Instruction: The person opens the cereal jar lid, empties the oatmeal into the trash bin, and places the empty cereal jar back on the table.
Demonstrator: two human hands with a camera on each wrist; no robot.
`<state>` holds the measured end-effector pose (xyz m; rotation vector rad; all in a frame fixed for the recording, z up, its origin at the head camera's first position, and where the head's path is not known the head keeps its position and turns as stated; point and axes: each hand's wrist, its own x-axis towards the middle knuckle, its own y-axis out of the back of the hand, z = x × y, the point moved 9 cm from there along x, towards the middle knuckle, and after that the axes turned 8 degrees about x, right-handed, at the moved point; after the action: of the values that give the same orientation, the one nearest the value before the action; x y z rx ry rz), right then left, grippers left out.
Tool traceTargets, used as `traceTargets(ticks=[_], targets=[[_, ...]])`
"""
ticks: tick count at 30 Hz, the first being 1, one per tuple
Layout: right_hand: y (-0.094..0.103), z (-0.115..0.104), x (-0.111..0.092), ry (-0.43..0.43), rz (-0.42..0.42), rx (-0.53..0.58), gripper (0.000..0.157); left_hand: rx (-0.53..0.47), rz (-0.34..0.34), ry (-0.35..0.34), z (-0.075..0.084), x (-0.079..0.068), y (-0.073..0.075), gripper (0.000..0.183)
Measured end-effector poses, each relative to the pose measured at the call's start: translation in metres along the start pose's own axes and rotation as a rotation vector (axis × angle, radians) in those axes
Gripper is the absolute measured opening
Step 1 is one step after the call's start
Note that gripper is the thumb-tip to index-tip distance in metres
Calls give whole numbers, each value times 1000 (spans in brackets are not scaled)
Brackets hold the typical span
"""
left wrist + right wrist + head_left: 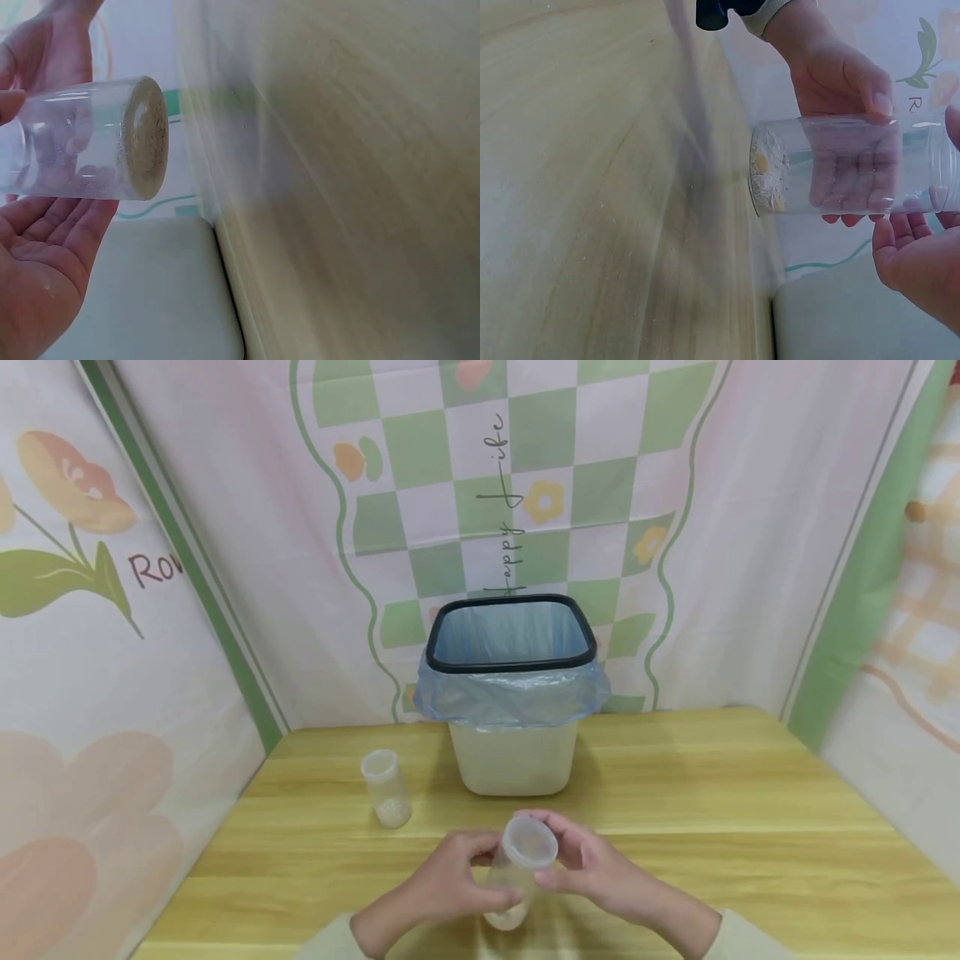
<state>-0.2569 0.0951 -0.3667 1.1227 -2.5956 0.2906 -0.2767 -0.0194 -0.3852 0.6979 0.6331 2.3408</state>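
Above the tabletop, a clear plastic jar (512, 893) is held between both hands, slightly tilted in the head view. My left hand (453, 877) grips its body from the side, fingers curled round the wall in the right wrist view. At the top, my right hand (596, 868) has its thumb and fingers about the translucent lid (531, 842). White grains with a few yellow bits (768, 169) lie at the jar's bottom. Farther left stands a second lidded clear jar (386, 789), upright, with pale grains at its base.
A pale bin (513, 760) stands at the back of the wooden table (712, 827), lined with a blue plastic bag (517, 693) under a dark rim (513, 667). Printed curtains (750, 527) enclose the back and sides.
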Motion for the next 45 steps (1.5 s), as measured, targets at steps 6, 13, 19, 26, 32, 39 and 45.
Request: traceTargets(ticks=[6, 13, 19, 26, 32, 39, 45], targets=[[0, 3, -1, -9, 59, -46, 67, 4, 17, 25, -3, -1, 3, 37], [7, -2, -6, 13, 385, -111, 74, 142, 137, 9, 2, 0, 12, 38], [6, 5, -13, -54, 701, -78, 66, 266, 276, -59, 9, -1, 13, 38], [2, 8, -16, -52, 880, -61, 61, 515, 412, -132, 23, -6, 12, 44], [2, 15, -18, -97, 919, -39, 61, 636, 452, -151, 30, -7, 9, 48], [4, 21, -18, -133, 903, -26, 62, 642, 435, -129, 28, -7, 9, 49], [11, 14, -16, -100, 787, -16, 55, 503, 402, -110, 21, -6, 13, 47]])
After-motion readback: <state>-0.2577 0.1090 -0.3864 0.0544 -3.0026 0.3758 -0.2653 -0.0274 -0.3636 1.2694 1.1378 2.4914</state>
